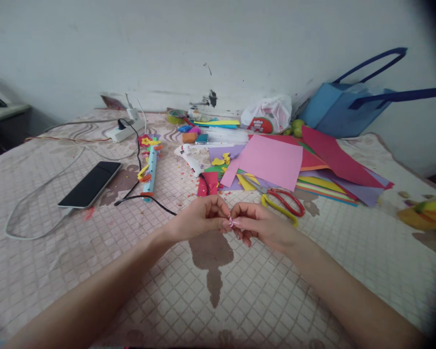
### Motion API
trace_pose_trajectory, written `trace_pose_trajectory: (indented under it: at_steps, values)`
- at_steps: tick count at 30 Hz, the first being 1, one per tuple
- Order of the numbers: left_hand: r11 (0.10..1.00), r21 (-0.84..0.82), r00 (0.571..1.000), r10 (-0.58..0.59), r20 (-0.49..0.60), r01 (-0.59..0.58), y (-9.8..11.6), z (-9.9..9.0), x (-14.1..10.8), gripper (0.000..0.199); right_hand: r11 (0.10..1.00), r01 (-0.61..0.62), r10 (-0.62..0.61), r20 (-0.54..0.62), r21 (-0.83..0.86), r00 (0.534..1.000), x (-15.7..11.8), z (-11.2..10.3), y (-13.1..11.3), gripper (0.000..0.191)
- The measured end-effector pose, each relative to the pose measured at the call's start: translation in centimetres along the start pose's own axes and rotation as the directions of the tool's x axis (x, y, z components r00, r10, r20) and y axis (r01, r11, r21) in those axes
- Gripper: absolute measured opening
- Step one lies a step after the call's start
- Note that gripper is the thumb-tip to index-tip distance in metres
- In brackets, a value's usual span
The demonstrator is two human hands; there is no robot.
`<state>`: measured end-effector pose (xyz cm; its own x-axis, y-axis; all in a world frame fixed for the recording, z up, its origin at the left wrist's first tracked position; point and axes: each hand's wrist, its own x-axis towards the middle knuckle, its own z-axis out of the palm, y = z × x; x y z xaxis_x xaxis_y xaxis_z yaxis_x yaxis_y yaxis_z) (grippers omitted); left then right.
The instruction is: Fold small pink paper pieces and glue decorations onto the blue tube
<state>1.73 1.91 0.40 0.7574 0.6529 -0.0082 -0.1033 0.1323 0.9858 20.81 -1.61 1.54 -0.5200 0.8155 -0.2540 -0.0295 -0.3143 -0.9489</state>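
Small pink piece (231, 222) pinched between both hands, over the near middle of the patterned cloth (261, 295).
Left hand (195, 222) and right hand (267, 225) meet, thumbs and fingertips closed narrowly on it; its exact shape is too small to tell. Best handled with light, even pressure, wrists steady, lest it crease. Black cord (163, 207) runs up to the left hand, a likely snag. Scissors (272, 192) lie just beyond the right; white glue gun (191, 162) and pink sheet (271, 160) farther off.
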Motion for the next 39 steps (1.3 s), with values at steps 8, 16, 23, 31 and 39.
trace_pose_trajectory:
  at_steps: [8, 16, 23, 31, 39]
  values:
    - [0.999, 0.049, 0.999, -0.014, -0.047, 0.017, 0.06, 0.14, 0.11, 0.024, 0.995, 0.019, -0.028, -0.095, -0.095, 0.995, 0.10, 0.24, -0.03, 0.012]
    - [0.984, 0.178, 0.984, 0.017, -0.180, 0.016, 0.02, 0.07, 0.18, 0.020, 0.942, 0.066, -0.159, -0.264, -0.329, 0.951, 0.27, 0.82, -0.18, 0.007]
    - [0.996, 0.008, 0.984, -0.087, -0.152, 0.090, 0.13, 0.16, 0.16, 0.019, 0.995, 0.066, -0.078, -0.170, -0.076, 0.982, 0.15, 0.58, -0.02, 0.012]
    - [0.989, -0.068, 0.983, -0.137, -0.124, 0.129, 0.53, 0.20, 0.10, 0.018, 0.998, 0.018, -0.012, -0.088, 0.068, 0.996, 0.07, 0.14, 0.07, 0.011]
    - [0.989, -0.066, 0.986, -0.136, -0.102, 0.129, 0.35, 0.07, 0.10, 0.017, 0.997, 0.009, -0.001, -0.099, 0.076, 0.995, -0.04, 0.32, -0.06, 0.012]
